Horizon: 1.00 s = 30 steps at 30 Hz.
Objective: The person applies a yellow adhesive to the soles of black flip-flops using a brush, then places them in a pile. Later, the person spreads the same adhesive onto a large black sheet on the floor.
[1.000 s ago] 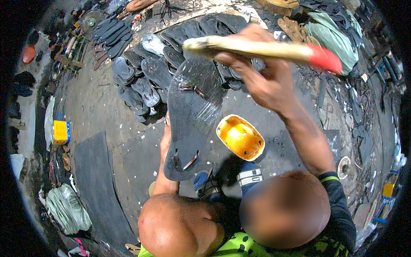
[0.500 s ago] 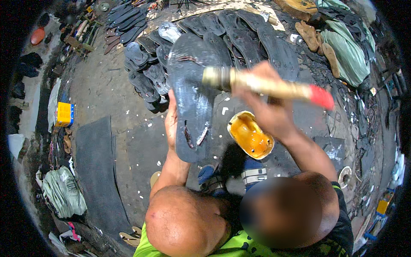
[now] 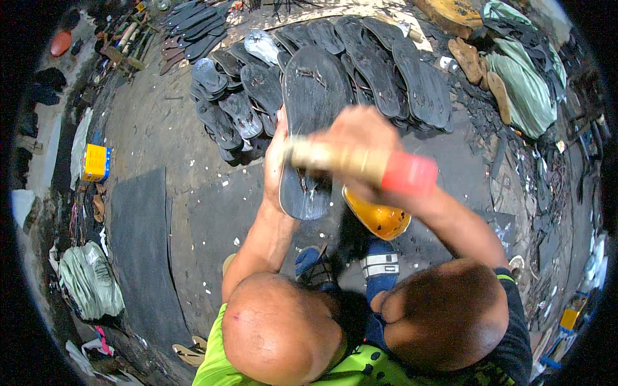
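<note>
My left hand (image 3: 275, 157) grips a black sandal sole (image 3: 314, 80) along its left edge and holds it up in front of me. Slits show near the far end of the sole, and wet-looking streaks lie toward its near end. Closed around a brush (image 3: 360, 159) with a pale handle and red end, my right hand (image 3: 368, 128) is smeared by motion. The brush's pale tip lies across the sole's lower half; whether it touches is too blurred to tell. Below my right forearm stands an open tub (image 3: 380, 219) of amber, glue-like stuff, partly covered by the hand and brush.
Rows of black sandal soles (image 3: 418, 83) lie on the ground beyond my hands. A dark rubber sheet (image 3: 141, 238) is at left, near a yellow and blue box (image 3: 96, 162). Green sacks (image 3: 524, 83) and scraps line the right side. My knees and sandalled feet are below.
The sole has shifted right and a little away from me, with my left hand on it. My right hand and brush have swept down and left across the sole, covering more of the tub.
</note>
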Each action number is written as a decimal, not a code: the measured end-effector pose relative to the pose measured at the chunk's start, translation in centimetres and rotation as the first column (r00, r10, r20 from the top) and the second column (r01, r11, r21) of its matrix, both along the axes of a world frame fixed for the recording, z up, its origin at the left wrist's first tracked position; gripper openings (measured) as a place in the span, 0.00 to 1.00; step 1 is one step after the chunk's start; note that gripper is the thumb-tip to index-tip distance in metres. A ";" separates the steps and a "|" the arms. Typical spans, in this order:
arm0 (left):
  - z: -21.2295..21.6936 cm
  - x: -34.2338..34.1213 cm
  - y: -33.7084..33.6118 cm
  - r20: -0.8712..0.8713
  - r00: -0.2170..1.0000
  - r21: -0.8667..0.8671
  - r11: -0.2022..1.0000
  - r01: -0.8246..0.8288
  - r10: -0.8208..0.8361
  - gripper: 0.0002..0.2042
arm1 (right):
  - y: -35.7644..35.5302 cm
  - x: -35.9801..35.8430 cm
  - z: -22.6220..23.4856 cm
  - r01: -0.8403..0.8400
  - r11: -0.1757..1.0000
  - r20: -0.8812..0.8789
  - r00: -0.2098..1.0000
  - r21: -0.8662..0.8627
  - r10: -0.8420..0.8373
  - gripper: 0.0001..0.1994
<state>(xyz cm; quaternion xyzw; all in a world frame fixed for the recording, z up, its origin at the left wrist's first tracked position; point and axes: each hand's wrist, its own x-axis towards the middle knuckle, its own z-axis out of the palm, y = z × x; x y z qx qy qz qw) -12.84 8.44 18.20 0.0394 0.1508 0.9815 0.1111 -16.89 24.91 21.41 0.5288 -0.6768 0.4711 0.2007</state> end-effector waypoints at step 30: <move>-0.2 4.7 0.8 0.053 0.975 -0.360 0.915 -0.182 0.215 0.22 | 4.2 -4.5 2.0 0.217 0.946 0.294 0.945 -0.241 -0.142 0.04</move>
